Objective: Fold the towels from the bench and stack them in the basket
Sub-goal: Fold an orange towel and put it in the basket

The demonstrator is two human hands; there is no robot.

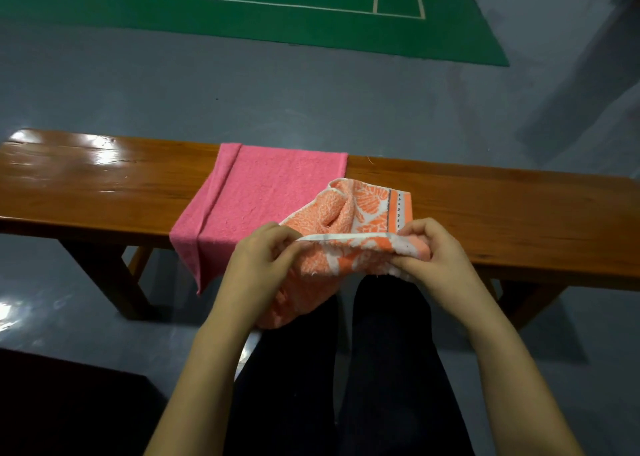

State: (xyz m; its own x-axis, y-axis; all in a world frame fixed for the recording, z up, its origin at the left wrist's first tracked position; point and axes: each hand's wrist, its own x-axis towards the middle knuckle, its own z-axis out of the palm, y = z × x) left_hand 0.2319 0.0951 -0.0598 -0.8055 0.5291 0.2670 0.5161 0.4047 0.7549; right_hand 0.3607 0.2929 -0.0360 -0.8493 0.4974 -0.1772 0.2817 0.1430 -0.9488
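Note:
An orange-and-white patterned towel (349, 220) is bunched at the near edge of the wooden bench (104, 185), partly hanging over my lap. My left hand (263, 265) pinches its near hem on the left. My right hand (433, 251) pinches the same hem on the right, so the edge is stretched between them. A pink towel (263, 192) lies spread flat across the bench just behind and left of the orange one, its near end drooping over the bench edge. No basket is in view.
The long glossy bench runs left to right across the view, bare wood on both sides of the towels. My dark-trousered legs (381, 351) are below the hands. Grey floor lies beyond, with a green court mat (242, 8) at the back.

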